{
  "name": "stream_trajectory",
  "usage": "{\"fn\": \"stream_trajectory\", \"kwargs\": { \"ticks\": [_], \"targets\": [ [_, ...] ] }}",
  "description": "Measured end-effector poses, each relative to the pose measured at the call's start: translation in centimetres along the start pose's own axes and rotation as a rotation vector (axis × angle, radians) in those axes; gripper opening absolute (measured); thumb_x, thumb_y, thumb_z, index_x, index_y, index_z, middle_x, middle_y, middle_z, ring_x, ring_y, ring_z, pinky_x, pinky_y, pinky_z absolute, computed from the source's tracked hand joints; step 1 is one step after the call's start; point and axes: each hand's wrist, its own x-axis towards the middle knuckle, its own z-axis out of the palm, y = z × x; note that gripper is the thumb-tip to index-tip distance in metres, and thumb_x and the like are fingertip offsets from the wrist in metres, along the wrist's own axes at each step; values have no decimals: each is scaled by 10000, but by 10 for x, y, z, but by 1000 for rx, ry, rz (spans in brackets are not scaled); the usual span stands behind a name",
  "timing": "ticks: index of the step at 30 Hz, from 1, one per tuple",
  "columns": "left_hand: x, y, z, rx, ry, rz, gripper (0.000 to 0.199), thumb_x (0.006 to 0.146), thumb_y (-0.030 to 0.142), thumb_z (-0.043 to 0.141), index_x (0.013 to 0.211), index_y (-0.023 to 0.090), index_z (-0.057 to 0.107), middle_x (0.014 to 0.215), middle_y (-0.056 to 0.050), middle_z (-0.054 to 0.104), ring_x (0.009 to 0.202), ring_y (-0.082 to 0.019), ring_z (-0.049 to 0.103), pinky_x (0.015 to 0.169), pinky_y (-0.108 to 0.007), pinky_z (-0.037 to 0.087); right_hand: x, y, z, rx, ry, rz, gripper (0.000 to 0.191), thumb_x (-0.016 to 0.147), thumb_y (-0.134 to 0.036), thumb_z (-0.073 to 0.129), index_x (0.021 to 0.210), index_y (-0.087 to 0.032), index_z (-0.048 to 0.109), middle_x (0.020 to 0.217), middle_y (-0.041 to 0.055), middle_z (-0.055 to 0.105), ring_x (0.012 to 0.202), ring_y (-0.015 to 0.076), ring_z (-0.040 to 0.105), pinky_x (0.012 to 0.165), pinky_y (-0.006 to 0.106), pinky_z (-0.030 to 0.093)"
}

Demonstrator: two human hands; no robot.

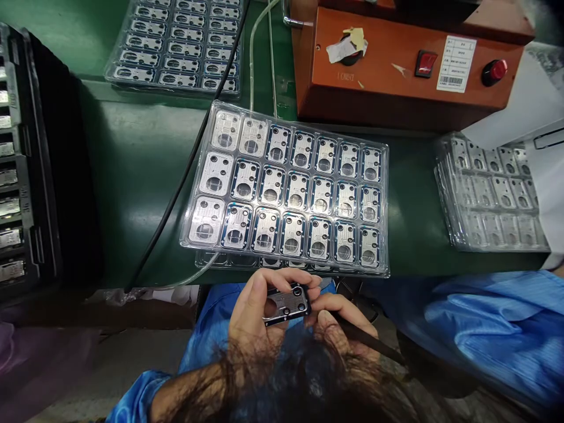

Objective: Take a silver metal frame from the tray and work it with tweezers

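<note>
At the table's front edge, my left hand (259,308) is closed round a small rectangular metal plate (286,305). This plate has a dark rim, one large round hole and several small ones. Close against its right end is my right hand (346,323), fingers curled round a slim black rod-like tool (368,338); the tool's tip is hidden by the fingers. Just beyond both hands, a clear plastic tray (385,235) lies on top of another tray. Rows of similar plates fill its pockets, most with dark blue rims, while several at the left look plain silver.
An orange machine box (379,88) with a red switch and knob stands at the back. More plate trays lie back left (176,44) and right (489,194). A black case (57,164) stands left, and a black cable (176,182) crosses the green table (132,147). Blue sleeves (493,323) of another person show at right.
</note>
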Motion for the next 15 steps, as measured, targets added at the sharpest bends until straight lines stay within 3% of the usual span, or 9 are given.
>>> {"fn": "stream_trajectory", "kwargs": {
  "ticks": [6,12,15],
  "targets": [
    [-1,-2,1,9,-16,26,389,975,311,382,681,184,602,826,-44,720,875,-202,719,716,-288,610,2,5,4,47,-55,18,241,864,-373,622,647,-268,613,561,-55,543,489,100,490,450,199,411],
    [0,-4,0,7,-14,-11,361,954,334,422,680,183,602,847,-56,719,850,-232,716,731,-336,609,-1,12,2,80,-50,-13,154,865,-313,636,713,-286,635,685,-55,635,622,107,584,574,198,471],
    [1,-3,-2,10,-10,-12,350,949,351,447,685,185,606,849,-52,718,851,-228,718,737,-329,606,-2,13,0,82,-66,-16,127,862,-311,637,736,-298,649,693,-49,638,615,115,567,566,216,453]
  ]
}}
